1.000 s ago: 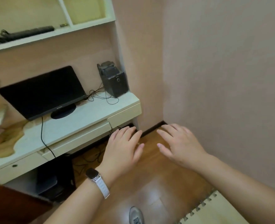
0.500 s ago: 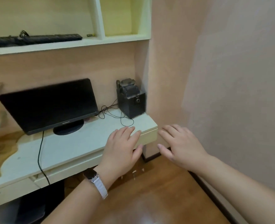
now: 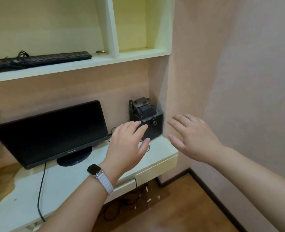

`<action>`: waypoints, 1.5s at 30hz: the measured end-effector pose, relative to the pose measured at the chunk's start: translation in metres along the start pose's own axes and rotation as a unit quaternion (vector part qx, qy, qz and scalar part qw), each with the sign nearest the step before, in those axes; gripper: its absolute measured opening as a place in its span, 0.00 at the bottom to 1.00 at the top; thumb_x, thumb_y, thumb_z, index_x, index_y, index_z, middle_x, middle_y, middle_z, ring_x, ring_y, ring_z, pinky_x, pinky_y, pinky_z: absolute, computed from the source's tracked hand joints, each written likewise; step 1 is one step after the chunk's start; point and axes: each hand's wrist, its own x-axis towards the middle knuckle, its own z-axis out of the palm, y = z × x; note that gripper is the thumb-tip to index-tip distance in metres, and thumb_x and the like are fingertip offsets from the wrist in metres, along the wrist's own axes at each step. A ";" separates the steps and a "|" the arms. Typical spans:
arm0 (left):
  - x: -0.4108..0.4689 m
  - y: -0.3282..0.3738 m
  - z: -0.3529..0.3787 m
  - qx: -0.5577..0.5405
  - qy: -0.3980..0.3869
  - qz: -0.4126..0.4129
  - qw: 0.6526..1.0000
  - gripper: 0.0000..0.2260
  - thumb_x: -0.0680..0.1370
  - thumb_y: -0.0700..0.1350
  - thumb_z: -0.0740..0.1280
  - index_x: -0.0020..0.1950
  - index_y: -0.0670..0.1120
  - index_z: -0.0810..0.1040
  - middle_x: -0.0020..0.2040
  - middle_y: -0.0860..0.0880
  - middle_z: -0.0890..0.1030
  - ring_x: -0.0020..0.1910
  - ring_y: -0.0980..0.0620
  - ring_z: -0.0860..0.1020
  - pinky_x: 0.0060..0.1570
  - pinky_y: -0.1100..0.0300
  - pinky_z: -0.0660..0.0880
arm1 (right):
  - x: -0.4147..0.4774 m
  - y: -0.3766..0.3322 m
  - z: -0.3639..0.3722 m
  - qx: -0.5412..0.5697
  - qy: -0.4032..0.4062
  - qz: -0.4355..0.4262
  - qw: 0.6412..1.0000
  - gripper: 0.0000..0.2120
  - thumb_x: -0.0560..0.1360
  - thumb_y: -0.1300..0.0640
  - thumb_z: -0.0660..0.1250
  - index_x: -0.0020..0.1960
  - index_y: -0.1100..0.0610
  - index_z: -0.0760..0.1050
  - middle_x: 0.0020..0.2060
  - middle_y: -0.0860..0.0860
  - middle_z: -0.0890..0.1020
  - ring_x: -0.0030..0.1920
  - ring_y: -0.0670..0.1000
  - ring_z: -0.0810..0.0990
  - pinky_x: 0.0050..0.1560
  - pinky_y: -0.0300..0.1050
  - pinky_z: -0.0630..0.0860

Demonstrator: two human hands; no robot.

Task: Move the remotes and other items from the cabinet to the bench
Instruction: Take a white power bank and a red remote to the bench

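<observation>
My left hand [image 3: 127, 146], with a watch on the wrist, is held out open over the right end of a white desk [image 3: 68, 180], fingers spread and holding nothing. My right hand [image 3: 192, 136] is open too, beside the desk's right corner in front of the pink wall. A black speaker box [image 3: 152, 126] with dark gear piled on top stands in the desk's back right corner, just beyond my left fingertips. On the shelf [image 3: 78, 64] above lie a black keyboard [image 3: 37, 60] with a cable on it and a small battery [image 3: 100, 51]. No remotes are in view.
A black monitor [image 3: 53, 131] stands on the desk to the left, its cable running down over the front edge. A drawer front [image 3: 156, 168] sits under the desk's right end. Cables and small white bits lie on the wooden floor [image 3: 180, 211] below.
The view has tilted up from the floor to the desk and shelves. Both hands have risen with it, from floor level to the desk's right end, staying open.
</observation>
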 end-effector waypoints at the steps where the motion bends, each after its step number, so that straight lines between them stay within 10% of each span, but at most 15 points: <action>1: 0.010 -0.003 0.001 0.005 0.007 0.001 1.000 0.20 0.79 0.56 0.59 0.68 0.50 0.75 0.65 0.50 0.77 0.66 0.49 0.72 0.66 0.48 0.67 | 0.011 0.006 0.002 0.001 0.011 0.000 1.000 0.25 0.77 0.41 0.56 0.66 0.53 0.75 0.62 0.52 0.79 0.61 0.56 0.75 0.57 0.53 0.72; 33: 0.404 -0.076 -0.107 0.169 0.317 -0.016 0.933 0.21 0.76 0.54 0.61 0.64 0.45 0.77 0.59 0.46 0.80 0.58 0.45 0.76 0.54 0.51 0.72 | 0.413 0.181 -0.082 0.140 0.317 -0.158 0.924 0.27 0.75 0.41 0.56 0.63 0.58 0.76 0.60 0.56 0.79 0.60 0.60 0.76 0.55 0.56 0.74; 45: 0.513 -0.103 -0.209 0.242 0.194 0.005 0.951 0.19 0.77 0.56 0.62 0.68 0.56 0.70 0.61 0.53 0.78 0.59 0.50 0.76 0.52 0.51 0.76 | 0.524 0.161 -0.152 0.154 0.168 -0.177 0.957 0.19 0.78 0.40 0.58 0.65 0.46 0.70 0.59 0.46 0.75 0.52 0.48 0.73 0.54 0.49 0.73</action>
